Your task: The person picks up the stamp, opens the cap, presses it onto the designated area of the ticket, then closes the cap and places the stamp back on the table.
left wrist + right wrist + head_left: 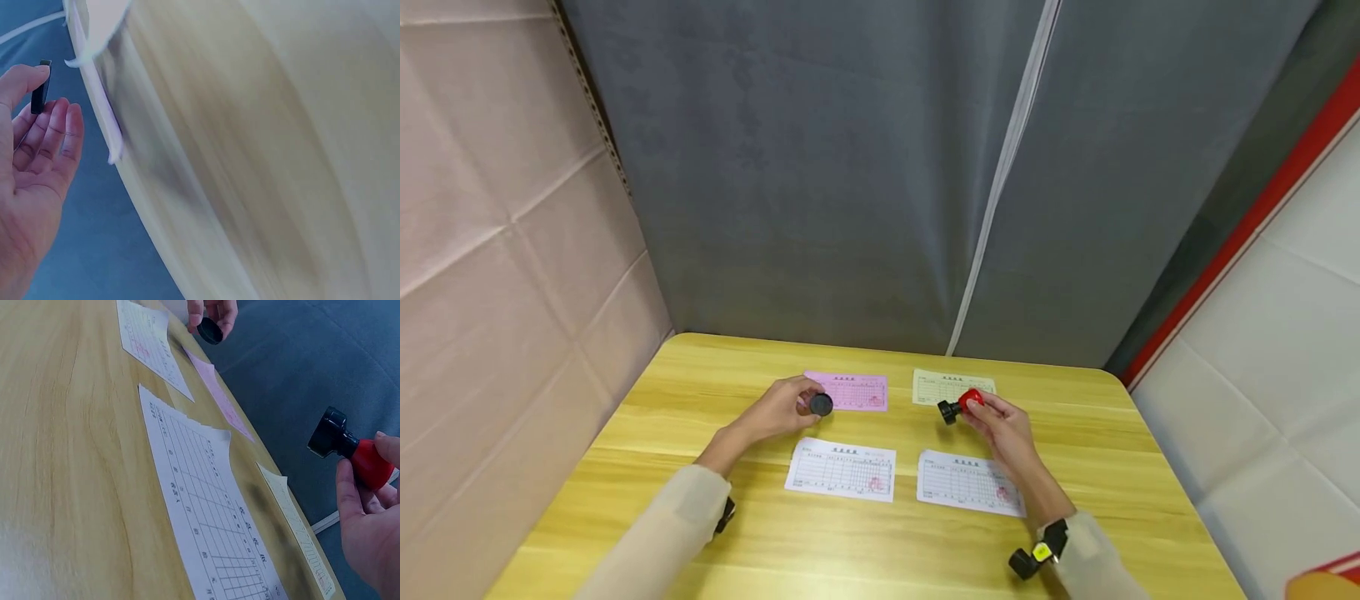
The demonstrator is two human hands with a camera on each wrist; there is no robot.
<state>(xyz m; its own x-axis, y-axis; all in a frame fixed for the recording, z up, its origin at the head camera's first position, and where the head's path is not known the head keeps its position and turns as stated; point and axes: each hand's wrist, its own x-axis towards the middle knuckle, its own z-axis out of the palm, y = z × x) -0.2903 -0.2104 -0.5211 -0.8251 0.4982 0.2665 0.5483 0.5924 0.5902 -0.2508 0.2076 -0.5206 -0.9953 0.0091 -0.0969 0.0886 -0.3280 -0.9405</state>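
Observation:
My left hand pinches a round black stamp cap between thumb and fingers, beside the pink form. In the left wrist view the cap appears edge-on under the thumb. My right hand grips a stamp by its red handle, its black round head tilted out to the left. This stamp overlaps the pale yellow form in the head view. The right wrist view shows the stamp held above the table, with fingertips around the red handle.
Two white forms, a left one and a right one, lie nearer on the wood-grain table. Red seal marks show on the white and pink forms. A grey curtain hangs behind the table, with pale walls either side.

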